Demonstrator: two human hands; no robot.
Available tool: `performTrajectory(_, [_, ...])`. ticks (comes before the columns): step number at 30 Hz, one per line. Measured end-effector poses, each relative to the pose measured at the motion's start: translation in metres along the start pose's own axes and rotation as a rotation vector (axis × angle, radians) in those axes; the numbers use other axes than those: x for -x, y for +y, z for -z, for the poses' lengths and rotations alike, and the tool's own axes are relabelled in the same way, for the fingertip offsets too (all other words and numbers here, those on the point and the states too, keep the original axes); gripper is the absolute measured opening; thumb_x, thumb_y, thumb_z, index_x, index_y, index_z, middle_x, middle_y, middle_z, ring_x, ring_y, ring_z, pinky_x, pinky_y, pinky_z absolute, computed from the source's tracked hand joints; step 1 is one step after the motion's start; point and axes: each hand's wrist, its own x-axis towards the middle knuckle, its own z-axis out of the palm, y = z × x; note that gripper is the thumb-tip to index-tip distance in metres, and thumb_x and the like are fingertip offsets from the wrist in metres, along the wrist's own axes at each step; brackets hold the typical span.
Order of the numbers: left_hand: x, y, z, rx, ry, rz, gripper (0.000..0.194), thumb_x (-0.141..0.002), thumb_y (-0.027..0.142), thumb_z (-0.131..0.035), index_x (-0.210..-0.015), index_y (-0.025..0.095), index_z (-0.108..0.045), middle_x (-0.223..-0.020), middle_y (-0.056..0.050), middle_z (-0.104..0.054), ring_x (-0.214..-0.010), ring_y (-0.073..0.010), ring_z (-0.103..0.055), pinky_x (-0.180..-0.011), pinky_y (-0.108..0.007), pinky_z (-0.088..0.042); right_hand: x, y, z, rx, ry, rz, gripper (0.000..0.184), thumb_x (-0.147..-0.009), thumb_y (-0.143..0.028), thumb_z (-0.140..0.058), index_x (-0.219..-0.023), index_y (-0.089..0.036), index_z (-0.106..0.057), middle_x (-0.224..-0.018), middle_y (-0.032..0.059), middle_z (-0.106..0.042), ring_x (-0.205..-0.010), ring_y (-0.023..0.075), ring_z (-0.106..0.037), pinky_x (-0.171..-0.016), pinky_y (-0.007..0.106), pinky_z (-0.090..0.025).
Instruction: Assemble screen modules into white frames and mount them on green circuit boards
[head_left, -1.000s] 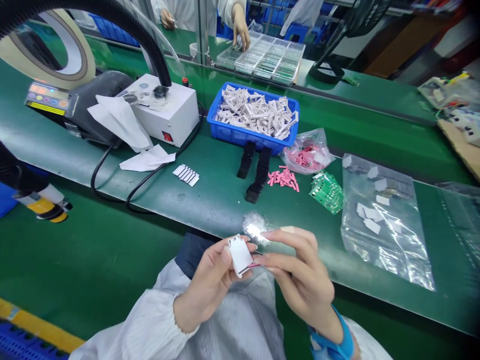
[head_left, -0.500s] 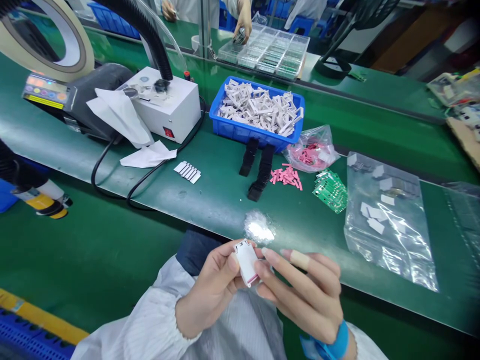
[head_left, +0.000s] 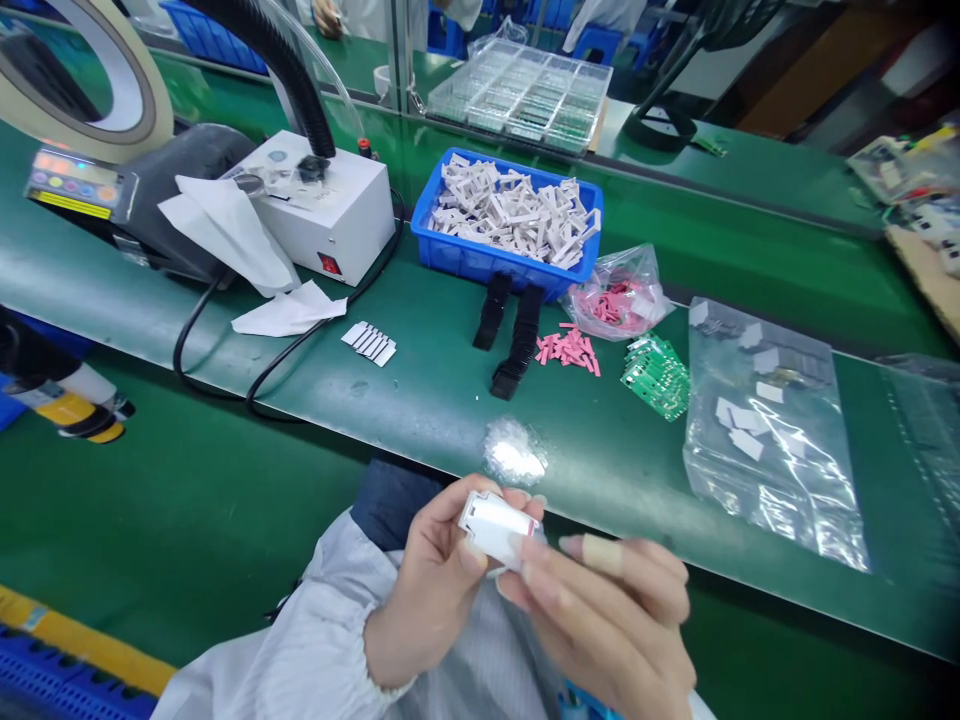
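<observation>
A small white plastic casing (head_left: 495,527) with a pink strip at its right end is held in front of my body, below the bench edge. My left hand (head_left: 431,590) grips it by its left part, thumb on the near side and fingers behind. The fingertips of my right hand (head_left: 600,610) press on its right end; a beige wrap covers one finger. Just beyond my hands, a pile of small clear pieces (head_left: 515,452) lies on the green bench (head_left: 420,420).
Beyond lie black strips (head_left: 517,340), pink strips (head_left: 568,350), green circuit boards (head_left: 656,377) and a clear bag (head_left: 772,430) with white pieces. A blue bin (head_left: 502,255) holds white plastic parts. Left are a white box machine (head_left: 337,215), its cable, a tape roll (head_left: 142,90) and white cards (head_left: 369,343).
The casing has turned from upright to nearly sideways, its pink end now pointing right. My right fingers have closed onto that end. Across the bench, a co-worker's hand has left the clear tray.
</observation>
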Motion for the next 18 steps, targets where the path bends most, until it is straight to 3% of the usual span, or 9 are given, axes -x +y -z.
performTrajectory(2, [0.000,0.000,0.001,0.006,0.002,-0.004,0.024,-0.071,0.036,-0.073,-0.093,0.027,-0.070,-0.095,0.007,-0.073,-0.105,-0.0108,-0.063,-0.089,-0.016,-0.047,-0.018,-0.003,-0.008,0.015,0.198,0.039,0.057,-0.069,-0.024,-0.076,-0.121,-0.032,-0.054,-0.089,-0.0012,-0.067,-0.084,0.0173,-0.056,-0.072,0.032,-0.042])
performTrajectory(4, [0.000,0.000,0.003,-0.006,-0.003,-0.010,0.023,-0.070,0.037,-0.073,-0.091,0.028,-0.070,-0.100,0.007,-0.072,-0.112,-0.0108,-0.058,-0.094,-0.017,-0.044,-0.031,-0.004,-0.016,-0.055,0.292,-0.001,0.043,-0.074,-0.031,-0.071,-0.115,-0.025,-0.058,-0.093,0.0031,-0.065,-0.088,0.0190,-0.058,-0.074,0.034,-0.044])
performTrajectory(9, [-0.001,-0.004,0.014,-0.110,-0.013,-0.012,0.027,-0.066,0.043,-0.074,-0.089,0.030,-0.071,-0.118,0.004,-0.066,-0.105,-0.0141,-0.062,-0.091,-0.021,-0.046,-0.035,-0.002,-0.024,-0.310,0.129,-0.045,0.034,-0.079,-0.040,-0.063,-0.103,-0.015,-0.060,-0.094,0.0071,-0.065,-0.089,0.0195,-0.059,-0.079,0.038,-0.044])
performTrajectory(11, [-0.002,-0.002,0.021,-0.215,-0.038,-0.086,0.030,-0.070,0.045,-0.071,-0.096,0.032,-0.069,-0.122,0.001,-0.065,-0.110,-0.0178,-0.060,-0.094,-0.027,-0.045,-0.033,0.000,-0.022,-0.331,0.098,-0.068,0.033,-0.080,-0.040,-0.063,-0.102,-0.016,-0.059,-0.091,0.0059,-0.066,-0.088,0.0184,-0.059,-0.078,0.037,-0.043])
performTrajectory(14, [-0.003,0.015,0.033,-0.553,-0.071,-0.346,0.039,-0.079,0.042,-0.061,-0.118,0.033,-0.061,-0.130,-0.004,-0.059,-0.123,-0.0223,-0.050,-0.106,-0.039,-0.035,-0.035,0.001,-0.018,-0.256,0.056,-0.097,0.032,-0.077,-0.036,-0.066,-0.101,-0.017,-0.060,-0.091,0.0050,-0.066,-0.088,0.0174,-0.059,-0.078,0.036,-0.043])
performTrajectory(16, [-0.004,0.031,0.040,-0.846,-0.119,-0.487,0.040,-0.077,0.032,-0.066,-0.116,0.030,-0.063,-0.130,-0.005,-0.059,-0.126,-0.0255,-0.045,-0.111,-0.043,-0.024,-0.039,0.001,-0.017,-0.184,0.011,-0.077,0.032,-0.075,-0.033,-0.069,-0.101,-0.017,-0.061,-0.092,0.0050,-0.067,-0.089,0.0171,-0.058,-0.078,0.035,-0.044])
performTrajectory(18, [-0.006,0.048,0.045,-1.022,-0.165,-0.413,0.038,-0.064,0.017,-0.077,-0.101,0.027,-0.071,-0.121,-0.007,-0.065,-0.124,-0.0285,-0.048,-0.113,-0.044,-0.017,-0.042,0.002,-0.018,-0.142,-0.035,-0.046,0.030,-0.075,-0.032,-0.070,-0.100,-0.018,-0.062,-0.092,0.0046,-0.067,-0.088,0.0165,-0.058,-0.077,0.034,-0.046])
